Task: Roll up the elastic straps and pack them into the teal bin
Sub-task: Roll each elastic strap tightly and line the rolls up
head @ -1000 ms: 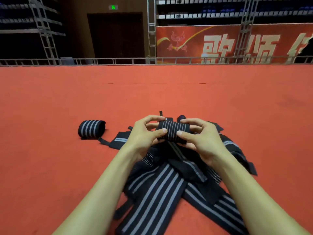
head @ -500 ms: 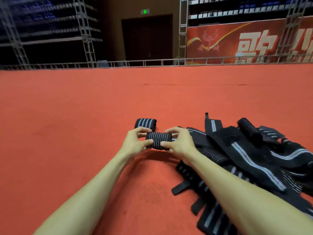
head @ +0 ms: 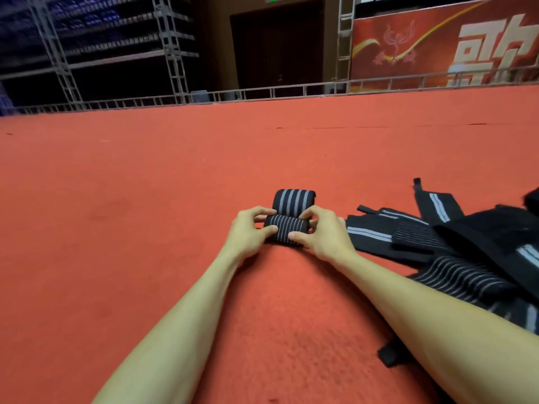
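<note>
A rolled black strap with thin grey stripes rests low on the red carpet, held at its ends by my left hand and my right hand. Just behind it, touching, lies a second rolled strap with wider grey stripes. A heap of unrolled black and grey elastic straps spreads over the carpet at the right. No teal bin is in view.
Red carpet stretches far to the left and ahead. A low metal railing bounds it at the back, with scaffolding, a dark doorway and a red banner behind.
Both hands carried the rolled strap leftward from above the heap and lowered it to the carpet against the first roll. The view turned left, so the heap now sits at the right.
</note>
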The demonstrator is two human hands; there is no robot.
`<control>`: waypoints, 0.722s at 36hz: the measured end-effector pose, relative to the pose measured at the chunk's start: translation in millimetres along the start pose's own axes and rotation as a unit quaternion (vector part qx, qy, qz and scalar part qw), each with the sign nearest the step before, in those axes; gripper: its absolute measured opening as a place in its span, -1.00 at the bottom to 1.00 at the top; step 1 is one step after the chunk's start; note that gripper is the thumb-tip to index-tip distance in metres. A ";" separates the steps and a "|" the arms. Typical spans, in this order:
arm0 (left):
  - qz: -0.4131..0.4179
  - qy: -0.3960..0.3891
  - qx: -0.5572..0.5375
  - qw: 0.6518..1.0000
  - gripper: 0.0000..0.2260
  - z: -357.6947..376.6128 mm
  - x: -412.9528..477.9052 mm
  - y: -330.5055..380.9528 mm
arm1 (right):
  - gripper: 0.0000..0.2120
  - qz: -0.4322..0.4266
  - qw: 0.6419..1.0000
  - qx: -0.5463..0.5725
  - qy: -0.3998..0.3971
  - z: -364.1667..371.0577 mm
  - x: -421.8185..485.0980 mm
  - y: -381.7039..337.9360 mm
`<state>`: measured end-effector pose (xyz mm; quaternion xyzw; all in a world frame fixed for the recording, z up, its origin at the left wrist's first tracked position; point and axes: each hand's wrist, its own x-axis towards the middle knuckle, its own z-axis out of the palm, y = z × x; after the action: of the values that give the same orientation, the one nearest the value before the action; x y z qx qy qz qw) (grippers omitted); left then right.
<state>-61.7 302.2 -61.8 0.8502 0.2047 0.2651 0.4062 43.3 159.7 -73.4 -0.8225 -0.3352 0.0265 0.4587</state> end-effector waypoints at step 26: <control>0.024 0.040 0.161 0.986 -0.72 13.0 -12.4 14.6 | -0.70 -0.067 0.995 -0.061 -0.040 -56.3 -20.6 -20.0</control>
<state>-61.4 279.0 -60.5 0.8978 0.2405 0.2725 0.2487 36.6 113.5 -30.9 -0.8228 -0.4087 0.0079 0.3948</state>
